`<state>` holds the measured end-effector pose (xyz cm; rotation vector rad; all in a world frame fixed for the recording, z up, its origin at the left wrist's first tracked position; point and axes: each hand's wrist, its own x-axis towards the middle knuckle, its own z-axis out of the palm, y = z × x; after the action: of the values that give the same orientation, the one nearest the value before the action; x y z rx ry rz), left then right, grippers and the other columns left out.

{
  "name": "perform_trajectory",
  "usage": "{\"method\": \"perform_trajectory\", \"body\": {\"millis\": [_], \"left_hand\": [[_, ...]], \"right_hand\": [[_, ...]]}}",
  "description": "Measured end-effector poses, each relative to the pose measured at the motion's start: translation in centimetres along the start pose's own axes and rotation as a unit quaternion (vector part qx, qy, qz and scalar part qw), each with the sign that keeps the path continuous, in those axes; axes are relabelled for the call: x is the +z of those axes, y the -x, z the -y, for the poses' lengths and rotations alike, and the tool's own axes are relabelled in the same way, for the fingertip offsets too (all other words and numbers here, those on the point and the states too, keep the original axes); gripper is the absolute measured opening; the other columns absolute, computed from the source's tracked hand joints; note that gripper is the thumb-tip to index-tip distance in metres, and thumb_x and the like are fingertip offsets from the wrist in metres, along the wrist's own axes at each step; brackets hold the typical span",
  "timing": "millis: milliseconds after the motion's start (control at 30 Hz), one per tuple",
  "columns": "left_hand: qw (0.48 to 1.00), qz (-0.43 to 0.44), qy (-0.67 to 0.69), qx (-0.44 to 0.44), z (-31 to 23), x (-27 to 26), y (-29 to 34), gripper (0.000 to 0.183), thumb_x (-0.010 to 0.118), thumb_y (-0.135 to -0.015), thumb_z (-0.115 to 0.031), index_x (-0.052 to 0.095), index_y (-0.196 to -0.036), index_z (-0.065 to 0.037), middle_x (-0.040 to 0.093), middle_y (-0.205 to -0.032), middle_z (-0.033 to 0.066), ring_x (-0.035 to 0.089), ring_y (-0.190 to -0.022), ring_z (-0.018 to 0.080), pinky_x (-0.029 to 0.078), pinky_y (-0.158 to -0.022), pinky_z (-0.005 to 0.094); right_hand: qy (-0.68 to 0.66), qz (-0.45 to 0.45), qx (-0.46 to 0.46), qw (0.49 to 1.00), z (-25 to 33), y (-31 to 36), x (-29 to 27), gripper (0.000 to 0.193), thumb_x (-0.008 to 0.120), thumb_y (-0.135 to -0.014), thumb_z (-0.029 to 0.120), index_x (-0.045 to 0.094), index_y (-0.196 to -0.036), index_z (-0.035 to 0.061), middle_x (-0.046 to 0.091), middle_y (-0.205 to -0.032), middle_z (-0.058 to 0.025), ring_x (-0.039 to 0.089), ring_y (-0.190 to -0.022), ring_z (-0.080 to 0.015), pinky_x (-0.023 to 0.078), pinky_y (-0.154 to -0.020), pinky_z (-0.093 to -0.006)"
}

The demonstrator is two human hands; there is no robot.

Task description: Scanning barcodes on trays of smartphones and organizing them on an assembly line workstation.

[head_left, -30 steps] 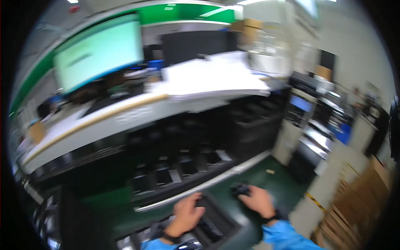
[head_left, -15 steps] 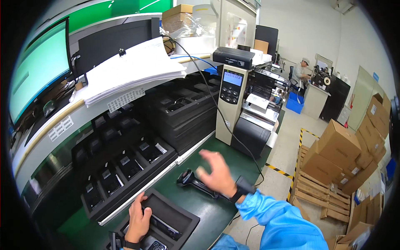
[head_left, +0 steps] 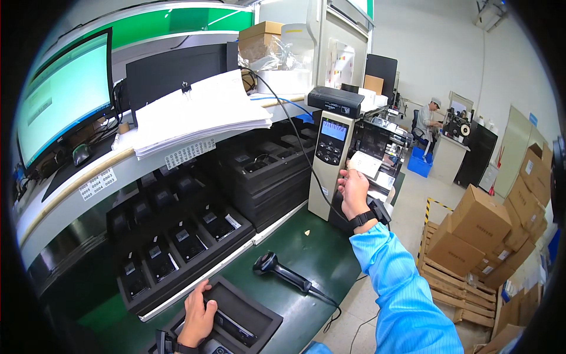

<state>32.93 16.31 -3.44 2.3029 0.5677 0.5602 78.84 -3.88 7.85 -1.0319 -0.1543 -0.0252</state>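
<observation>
My right hand (head_left: 354, 193) reaches to the label printer (head_left: 325, 159) and pinches the near edge of a white label (head_left: 365, 163) at its front outlet. At the lower left, my left hand (head_left: 198, 315) rests on a black foam tray (head_left: 268, 328), fingers apart and holding nothing. A dark phone (head_left: 234, 328) lies in the tray beside my left thumb. Part of another phone (head_left: 219, 348) shows at the lower edge of the picture. Between my hands, a black handheld barcode scanner (head_left: 283, 273) lies on the green table with its cable trailing right.
Foam trays with dark phones (head_left: 187, 239) sit under a shelf bearing a paper stack (head_left: 200, 115) and monitor (head_left: 65, 100). A black cable hangs before the printer. Cartons (head_left: 480, 218) stand on pallets at the right. A co-worker (head_left: 425, 118) sits at the back.
My right hand has moved from above the scanner up and right to the printer and taken hold of the label. My left hand stays on the tray. The view has shifted slightly.
</observation>
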Motion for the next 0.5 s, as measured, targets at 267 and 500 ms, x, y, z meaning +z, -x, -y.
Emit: {"method": "perform_trajectory", "body": {"millis": [267,500], "left_hand": [[1.0,0.004,0.007,0.009,-0.3,0.2,-0.1,0.061,0.055,-0.097,-0.022,0.04,-0.153,-0.003,0.059,-0.138,0.0175,0.05,-0.132,0.0353,0.029,-0.117,0.0469],[1.0,-0.02,0.004,0.006,0.4,0.3,0.4,0.06,0.056,-0.096,-0.023,0.043,-0.151,-0.003,0.061,-0.136,0.018,0.052,-0.129,0.0369,0.032,-0.115,0.0472]], "right_hand": [[0.041,-0.012,-0.021,0.999,0.6,-1.0,-0.5,0.031,0.061,-0.106,0.031,0.073,-0.121,0.0065,0.06,-0.077,0.0025,0.052,-0.058,-0.0071,0.038,-0.049,-0.0248],[0.152,0.015,-0.05,0.987,-5.9,0.8,-7.0,0.023,0.065,-0.101,0.021,0.074,-0.093,0.0015,0.054,-0.058,0.0025,0.045,-0.045,-0.0091,0.032,-0.043,-0.0295]]}}
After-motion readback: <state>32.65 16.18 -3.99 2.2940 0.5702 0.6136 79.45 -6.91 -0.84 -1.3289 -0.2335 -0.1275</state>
